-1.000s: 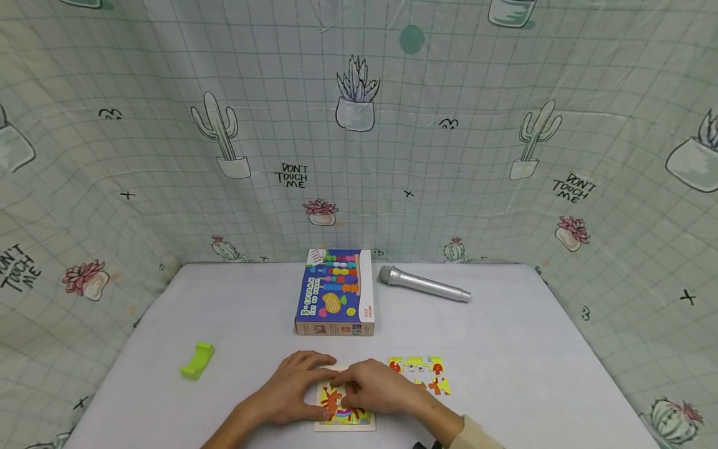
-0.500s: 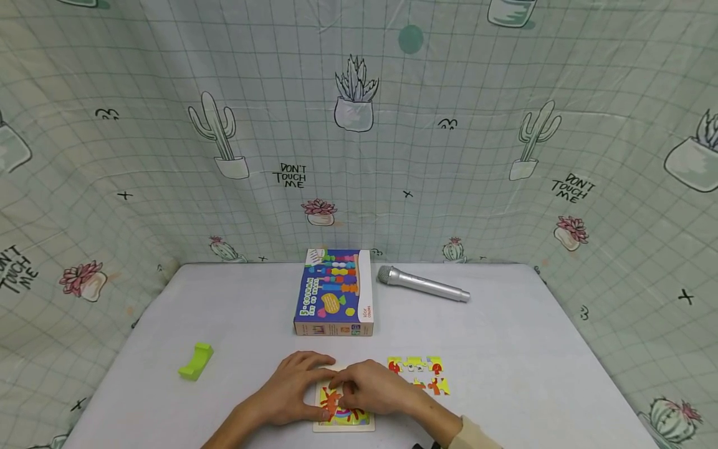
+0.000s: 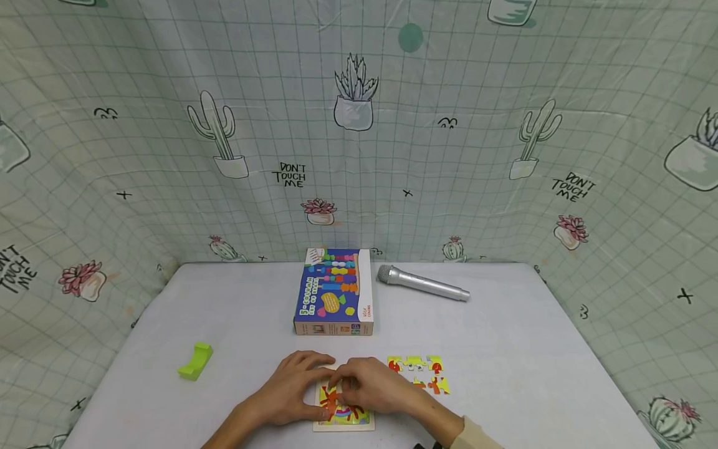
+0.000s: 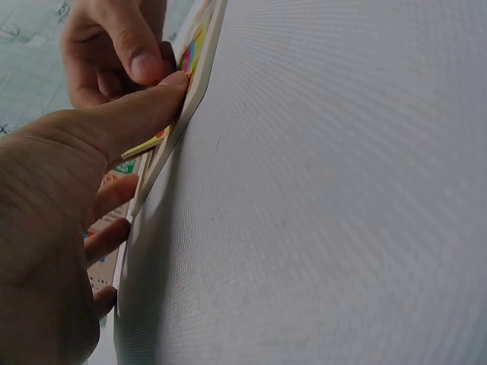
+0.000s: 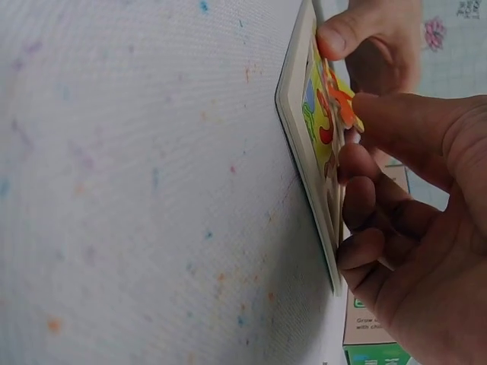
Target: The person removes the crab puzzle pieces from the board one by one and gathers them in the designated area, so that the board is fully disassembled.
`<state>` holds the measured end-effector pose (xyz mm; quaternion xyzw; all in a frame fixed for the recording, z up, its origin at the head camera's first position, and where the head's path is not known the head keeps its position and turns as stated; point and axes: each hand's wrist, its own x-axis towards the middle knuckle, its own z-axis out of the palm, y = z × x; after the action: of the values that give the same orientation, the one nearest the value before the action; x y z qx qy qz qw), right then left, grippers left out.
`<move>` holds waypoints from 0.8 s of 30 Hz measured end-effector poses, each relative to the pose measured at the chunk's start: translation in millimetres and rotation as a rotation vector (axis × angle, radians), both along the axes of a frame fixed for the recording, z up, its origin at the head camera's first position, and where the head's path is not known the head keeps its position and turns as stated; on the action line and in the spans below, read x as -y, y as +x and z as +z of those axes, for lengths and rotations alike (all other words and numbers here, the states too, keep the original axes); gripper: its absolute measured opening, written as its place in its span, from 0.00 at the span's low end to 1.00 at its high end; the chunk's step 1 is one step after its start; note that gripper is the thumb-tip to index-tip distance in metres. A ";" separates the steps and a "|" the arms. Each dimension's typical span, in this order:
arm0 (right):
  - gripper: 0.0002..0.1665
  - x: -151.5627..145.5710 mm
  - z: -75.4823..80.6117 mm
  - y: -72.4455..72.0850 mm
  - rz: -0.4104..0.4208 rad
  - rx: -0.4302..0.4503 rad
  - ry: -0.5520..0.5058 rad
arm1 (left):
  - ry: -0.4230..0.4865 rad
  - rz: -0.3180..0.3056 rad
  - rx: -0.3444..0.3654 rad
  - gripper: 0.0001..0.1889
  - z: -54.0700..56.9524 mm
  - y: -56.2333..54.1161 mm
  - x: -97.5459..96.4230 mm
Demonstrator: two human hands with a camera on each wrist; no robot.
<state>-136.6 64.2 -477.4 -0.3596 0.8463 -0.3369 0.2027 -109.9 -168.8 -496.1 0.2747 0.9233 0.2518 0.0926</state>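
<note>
Head view: your left hand (image 3: 294, 390) spreads wide at the puzzle board (image 3: 343, 428), beside your right hand (image 3: 374, 386); the box (image 3: 334, 293) reads "5-COLUMN", the backdrop (image 3: 359, 159) "DON'T TOUCH ME". Left wrist view: your left thumb rests on the puzzle board. Right wrist view: your right hand pinches an orange-and-yellow puzzle piece (image 5: 345, 105) over the puzzle board; the box shows "Grow".

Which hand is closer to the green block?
The left hand. It is to the right of the green block, at the puzzle's left side. The right hand is farther right, pinching a puzzle piece.
</note>
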 end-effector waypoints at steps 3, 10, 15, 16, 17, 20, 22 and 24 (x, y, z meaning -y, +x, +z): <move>0.09 0.2 -0.8 -0.5 0.004 -0.013 -0.009 | 0.005 -0.002 -0.003 0.34 0.0 0.1 0.1; 0.07 3.1 -2.6 -0.1 0.013 0.049 -0.070 | 0.016 0.004 0.005 0.35 -1.0 0.4 0.1; 0.04 4.5 -3.5 0.8 0.025 0.033 -0.078 | 0.009 0.004 0.006 0.36 -1.8 -0.2 0.2; 0.04 4.5 -3.8 0.8 0.026 0.022 -0.075 | 0.006 0.004 0.003 0.36 -2.0 -0.4 0.3; 0.04 4.3 -3.9 0.7 0.025 0.012 -0.075 | 0.004 0.005 0.002 0.37 -2.0 -0.6 0.4; 0.04 2.9 -3.6 0.1 0.015 0.008 -0.079 | 0.001 0.004 -0.001 0.36 -1.9 -0.9 0.6; 0.04 1.6 -2.6 -0.6 0.005 0.013 -0.084 | 0.001 0.005 0.001 0.36 -1.7 -0.9 0.7; 0.04 -0.2 -1.3 -1.3 -0.006 0.028 -0.091 | 0.001 0.005 0.005 0.35 -1.7 -0.8 0.6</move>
<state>-138.0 64.4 -478.7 -0.3613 0.8283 -0.3804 0.1969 -110.7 -169.5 -497.8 0.2720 0.9237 0.2529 0.0941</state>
